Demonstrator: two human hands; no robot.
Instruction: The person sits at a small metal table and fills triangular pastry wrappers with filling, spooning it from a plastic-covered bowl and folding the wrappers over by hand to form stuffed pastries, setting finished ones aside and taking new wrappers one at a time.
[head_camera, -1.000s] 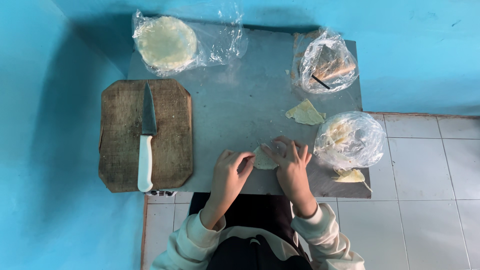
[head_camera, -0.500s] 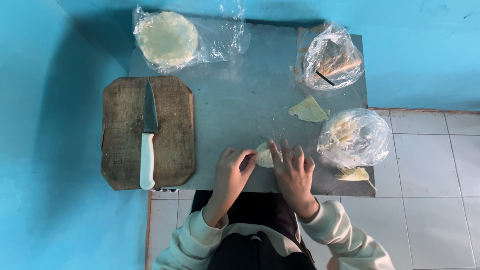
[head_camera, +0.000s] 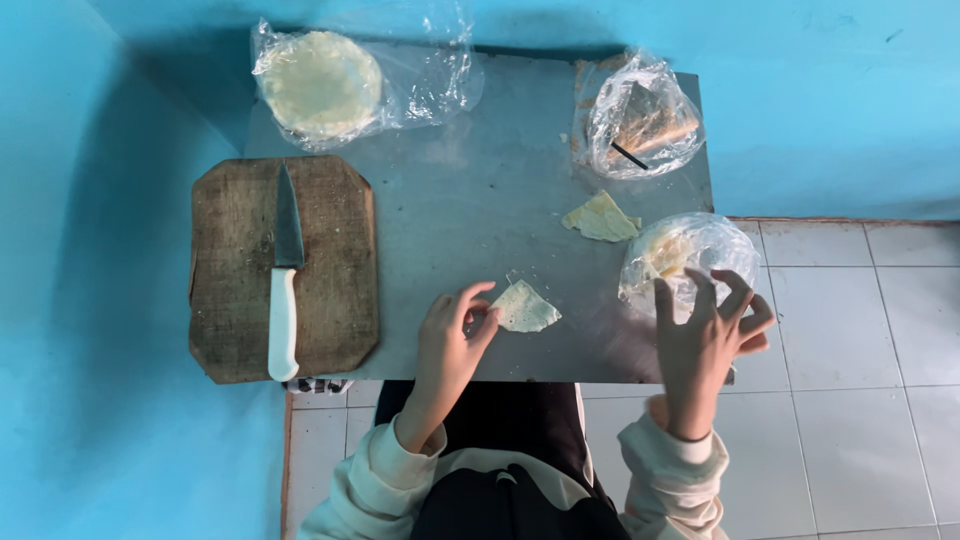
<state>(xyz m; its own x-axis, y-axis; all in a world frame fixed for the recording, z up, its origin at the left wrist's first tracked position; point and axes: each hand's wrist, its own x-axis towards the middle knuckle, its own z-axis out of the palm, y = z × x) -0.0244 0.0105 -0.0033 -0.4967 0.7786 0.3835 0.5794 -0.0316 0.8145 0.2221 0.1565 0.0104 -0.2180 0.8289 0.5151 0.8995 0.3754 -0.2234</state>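
Note:
A small pale triangular piece of flatbread (head_camera: 527, 307) lies near the front edge of the grey metal table (head_camera: 470, 190). My left hand (head_camera: 452, 342) pinches its left corner with the fingertips. My right hand (head_camera: 703, 340) hovers at the table's front right corner with fingers spread and nothing in it, just in front of a clear plastic bag of pale pieces (head_camera: 680, 262). Another loose pale piece (head_camera: 601, 217) lies further back on the table.
A worn wooden cutting board (head_camera: 245, 270) with a white-handled knife (head_camera: 283, 280) sits at the left. A bag with a round stack of flatbreads (head_camera: 325, 85) is at the back left, another clear bag (head_camera: 640, 115) at the back right. Blue walls surround; tiled floor lies right.
Both hands were together on the pale piece before. My right hand has let go and moved right toward the bag, fingers now spread. My left hand stays on the piece.

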